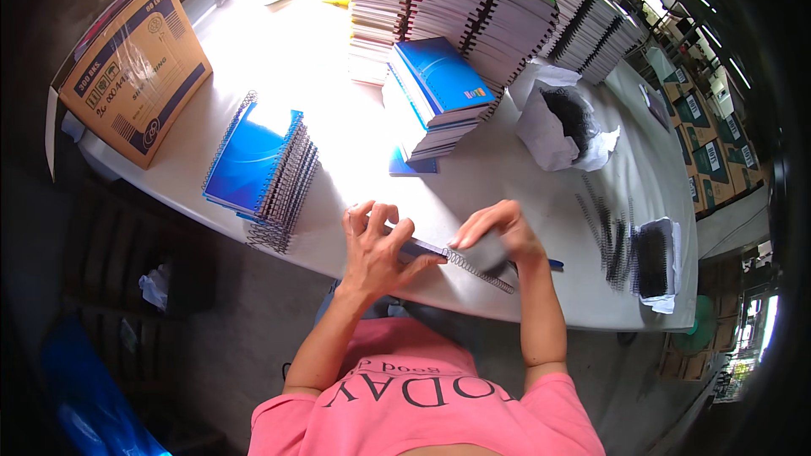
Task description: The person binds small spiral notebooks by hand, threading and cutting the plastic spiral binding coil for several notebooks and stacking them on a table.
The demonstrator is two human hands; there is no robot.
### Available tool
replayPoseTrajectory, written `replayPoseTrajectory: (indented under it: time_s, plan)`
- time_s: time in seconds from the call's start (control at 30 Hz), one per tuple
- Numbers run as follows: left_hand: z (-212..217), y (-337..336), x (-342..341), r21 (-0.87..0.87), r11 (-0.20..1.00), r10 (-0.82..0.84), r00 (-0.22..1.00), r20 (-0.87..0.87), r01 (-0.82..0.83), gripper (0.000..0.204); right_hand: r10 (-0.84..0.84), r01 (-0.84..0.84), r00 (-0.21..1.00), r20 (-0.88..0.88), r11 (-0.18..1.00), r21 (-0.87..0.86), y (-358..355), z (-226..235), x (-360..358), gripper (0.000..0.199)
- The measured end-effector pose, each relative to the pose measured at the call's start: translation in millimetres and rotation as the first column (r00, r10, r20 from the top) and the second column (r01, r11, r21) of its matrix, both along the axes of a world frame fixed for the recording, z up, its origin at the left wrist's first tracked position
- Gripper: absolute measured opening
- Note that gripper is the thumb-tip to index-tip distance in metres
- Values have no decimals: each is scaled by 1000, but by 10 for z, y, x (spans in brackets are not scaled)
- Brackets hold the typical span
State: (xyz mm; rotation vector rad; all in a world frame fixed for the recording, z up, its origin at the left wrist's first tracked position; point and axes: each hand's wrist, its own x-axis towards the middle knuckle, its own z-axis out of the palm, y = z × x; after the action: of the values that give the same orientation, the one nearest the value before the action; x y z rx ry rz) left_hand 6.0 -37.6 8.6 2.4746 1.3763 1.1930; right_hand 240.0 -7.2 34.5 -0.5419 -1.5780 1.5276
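My left hand (374, 245) is closed around a thin notebook (420, 247), holding it edge-up near the front edge of the table. From the notebook's right end a dark spiral coil (480, 272) sticks out, slanting down to the right; how far it runs into the holes is hidden. Over the coil is my right hand (505, 232), blurred, with its fingers curled and their tips by the notebook's end. A dark grey blurred thing (487, 255) shows under that palm; its kind cannot be made out.
Coil-bound blue notebooks (253, 156) are stacked at left beside a cardboard box (135, 72). Blue-covered booklets (443, 76) stand ahead, before tall stacks of bound pages (448, 0). Paper-wrapped coils (568, 122), loose coils (610, 232), another coil bundle (657, 262) and a blue pen (555, 264) lie right.
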Motion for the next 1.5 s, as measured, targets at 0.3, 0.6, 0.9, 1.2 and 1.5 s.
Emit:
replayPoseTrajectory:
  time_s: [0.3, 0.6, 0.9, 1.2, 1.5]
  plan:
    - [70, 8, 0, -27, 999, -29, 998, 53, 30, 45, -360, 308, 687, 631, 931, 195, 20, 140, -97, 31]
    - [-20, 111, -121, -85, 996, -5, 979, 202, 23, 58, -273, 257, 911, 310, 962, 90, 8, 161, -179, 30]
    - [-184, 243, -111, -148, 984, -19, 884, 467, 99, 84, -136, 53, 953, 271, 956, 290, 5, 261, -442, 30]
    - [-288, 282, 6, -312, 908, 19, 720, 694, 278, 94, -417, 311, 747, 518, 907, 283, 170, 63, -442, 31]
    - [-233, 301, -24, -302, 901, -39, 751, 660, 312, 94, -389, 323, 897, 207, 900, 292, 162, 85, -615, 24]
